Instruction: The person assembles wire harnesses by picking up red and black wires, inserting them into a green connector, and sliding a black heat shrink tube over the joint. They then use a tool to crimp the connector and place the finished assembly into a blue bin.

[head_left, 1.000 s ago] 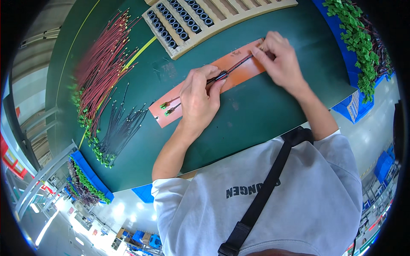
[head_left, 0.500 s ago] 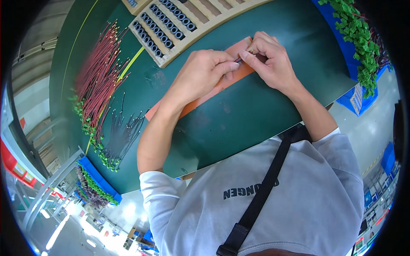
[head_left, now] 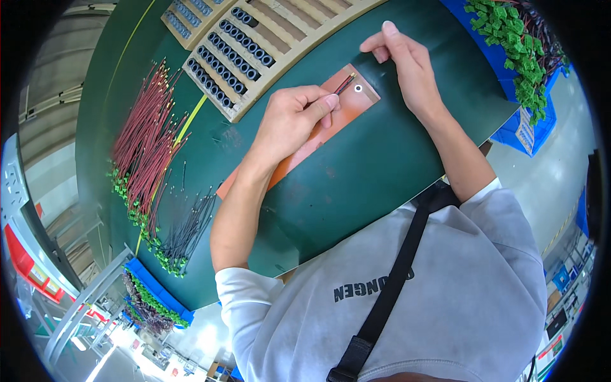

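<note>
My left hand (head_left: 294,120) pinches thin red and black wires (head_left: 344,84) between thumb and fingers. Their brass-coloured tips stick out past the fingertips, and the rest is hidden by the hand. Beneath lies a long orange strip (head_left: 304,153) set slantwise on the green table. Beside the wire tips, at the strip's far end, is a small white round piece (head_left: 358,88) with a dark centre. Beyond that end, my right hand (head_left: 410,73) is raised with nothing in it, index finger stretched out and thumb apart.
On the green table (head_left: 356,184), a wooden rack (head_left: 238,108) holds rows of dark round parts; a second rack (head_left: 191,38) adjoins it. Red wires with green connectors (head_left: 143,140) and black wires (head_left: 191,223) lie left. Blue bins (head_left: 503,70) (head_left: 159,290) hold more green-ended wires.
My right hand has let go of the wires and moved up and away to the right. My left hand still grips them. The strip's far end and the round piece have come into sight.
</note>
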The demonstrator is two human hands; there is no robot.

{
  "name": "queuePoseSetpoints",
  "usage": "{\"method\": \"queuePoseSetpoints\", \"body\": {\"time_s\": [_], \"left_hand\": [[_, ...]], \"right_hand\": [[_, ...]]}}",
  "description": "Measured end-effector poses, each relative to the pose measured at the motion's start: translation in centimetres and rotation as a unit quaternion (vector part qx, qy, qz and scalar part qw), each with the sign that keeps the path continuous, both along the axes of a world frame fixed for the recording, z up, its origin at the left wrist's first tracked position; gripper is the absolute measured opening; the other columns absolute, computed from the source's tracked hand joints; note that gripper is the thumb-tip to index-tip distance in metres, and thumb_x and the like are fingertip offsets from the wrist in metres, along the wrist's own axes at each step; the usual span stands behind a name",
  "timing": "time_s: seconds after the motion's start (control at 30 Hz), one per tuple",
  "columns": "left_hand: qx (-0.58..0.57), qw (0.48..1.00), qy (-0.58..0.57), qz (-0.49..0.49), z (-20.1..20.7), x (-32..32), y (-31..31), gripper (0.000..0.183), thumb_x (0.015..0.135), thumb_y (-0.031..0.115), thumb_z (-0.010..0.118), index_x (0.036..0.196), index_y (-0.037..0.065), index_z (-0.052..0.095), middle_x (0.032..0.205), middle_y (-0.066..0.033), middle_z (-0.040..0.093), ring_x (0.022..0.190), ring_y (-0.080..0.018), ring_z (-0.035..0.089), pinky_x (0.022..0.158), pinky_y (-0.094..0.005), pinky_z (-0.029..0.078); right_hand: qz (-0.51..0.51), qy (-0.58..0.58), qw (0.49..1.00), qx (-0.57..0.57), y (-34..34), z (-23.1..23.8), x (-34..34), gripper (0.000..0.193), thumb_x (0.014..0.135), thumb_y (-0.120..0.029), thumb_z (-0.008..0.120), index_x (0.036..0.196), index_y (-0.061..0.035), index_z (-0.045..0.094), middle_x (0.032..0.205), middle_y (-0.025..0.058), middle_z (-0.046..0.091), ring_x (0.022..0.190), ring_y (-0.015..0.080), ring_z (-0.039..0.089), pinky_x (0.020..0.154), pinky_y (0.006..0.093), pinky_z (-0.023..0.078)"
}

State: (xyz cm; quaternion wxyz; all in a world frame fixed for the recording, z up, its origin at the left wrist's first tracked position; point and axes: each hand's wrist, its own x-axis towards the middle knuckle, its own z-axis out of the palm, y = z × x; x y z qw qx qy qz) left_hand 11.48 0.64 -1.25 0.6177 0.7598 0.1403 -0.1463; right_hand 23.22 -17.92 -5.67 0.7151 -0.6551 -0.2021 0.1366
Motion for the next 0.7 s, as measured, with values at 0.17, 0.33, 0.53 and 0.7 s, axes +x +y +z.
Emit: {"method": "queuePoseSetpoints", "body": {"time_s": [0.17, 0.33, 0.53, 0.7], "left_hand": [[-0.004, 1.0, -0.01, 0.0, -0.4, 0.2, -0.2, 0.022, 0.103, 0.017, 0.065, 0.094, -0.001, 0.075, 0.072, 0.0006, 0.064, 0.065, -0.0056, 0.053, 0.057, -0.0231, 0.039], [0.025, 1.0, -0.005, -0.017, -0.1, 0.1, -0.1, 0.021, 0.102, 0.015, 0.067, 0.092, -0.001, 0.075, 0.075, -0.0002, 0.067, 0.066, -0.0057, 0.053, 0.058, -0.0226, 0.04], [0.07, 0.996, 0.046, 0.009, -0.2, 0.2, -0.5, 0.019, 0.101, 0.013, 0.068, 0.091, -0.001, 0.076, 0.076, -0.0009, 0.068, 0.07, -0.0058, 0.056, 0.06, -0.0232, 0.043], [0.008, 1.0, -0.024, 0.011, -1.2, 0.0, 0.5, 0.018, 0.1, 0.012, 0.07, 0.091, -0.002, 0.077, 0.076, -0.0013, 0.07, 0.072, -0.0072, 0.058, 0.064, -0.024, 0.044]], "right_hand": [[0.057, -0.219, 0.961, -0.158, 0.2, -0.1, -0.7, 0.024, 0.092, -0.029, 0.078, 0.084, -0.0068, 0.073, 0.074, 0.0036, 0.064, 0.076, 0.0166, 0.059, 0.078, 0.0309, 0.043], [0.045, -0.259, 0.948, -0.18, 0.5, -0.9, -1.6, 0.026, 0.089, -0.032, 0.079, 0.079, -0.0087, 0.071, 0.074, 0.0026, 0.067, 0.078, 0.0225, 0.059, 0.081, 0.0366, 0.043], [0.062, -0.269, 0.938, -0.211, 0.4, -0.5, -1.7, 0.026, 0.087, -0.031, 0.081, 0.08, -0.0084, 0.071, 0.073, 0.003, 0.066, 0.075, 0.0239, 0.059, 0.081, 0.0382, 0.043], [0.048, -0.191, 0.967, -0.16, 0.7, 0.1, -1.0, 0.029, 0.085, -0.03, 0.085, 0.089, -0.0039, 0.073, 0.076, 0.0032, 0.065, 0.072, 0.0157, 0.059, 0.073, 0.0322, 0.048]]}}
